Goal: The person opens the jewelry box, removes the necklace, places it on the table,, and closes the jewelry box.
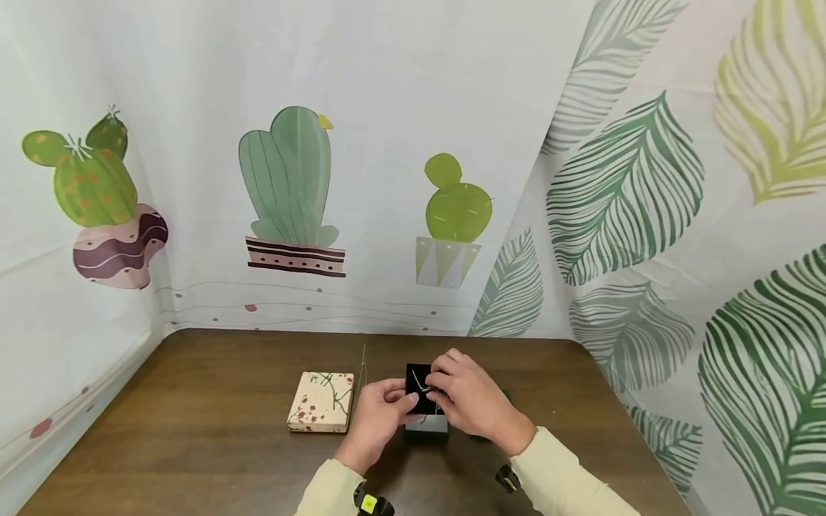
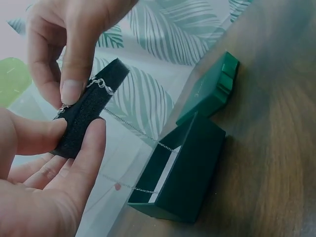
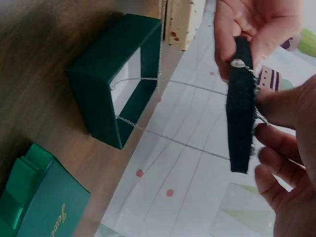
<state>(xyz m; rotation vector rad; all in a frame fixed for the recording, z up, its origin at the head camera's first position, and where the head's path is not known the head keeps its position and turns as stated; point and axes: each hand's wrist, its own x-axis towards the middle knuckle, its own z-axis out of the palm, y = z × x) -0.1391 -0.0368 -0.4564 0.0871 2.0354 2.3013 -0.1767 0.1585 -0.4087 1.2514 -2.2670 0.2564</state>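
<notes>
My left hand holds a black velvet-like jewelry pad by its edges, above an open dark green box. A silver chain necklace lies across the pad, and two of its strands hang from the pad into the box. At the pad's face my right hand pinches part of the chain between thumb and fingers; the fingertips partly cover it. White lining shows inside the box. Beside it on the table lies the green lid with a ribbon bow, mostly hidden by my right hand in the head view.
A cream box with a red-flower and branch print sits on the brown wooden table, left of my hands. A thin strand is between that box and my left hand. Printed curtains hang behind the table.
</notes>
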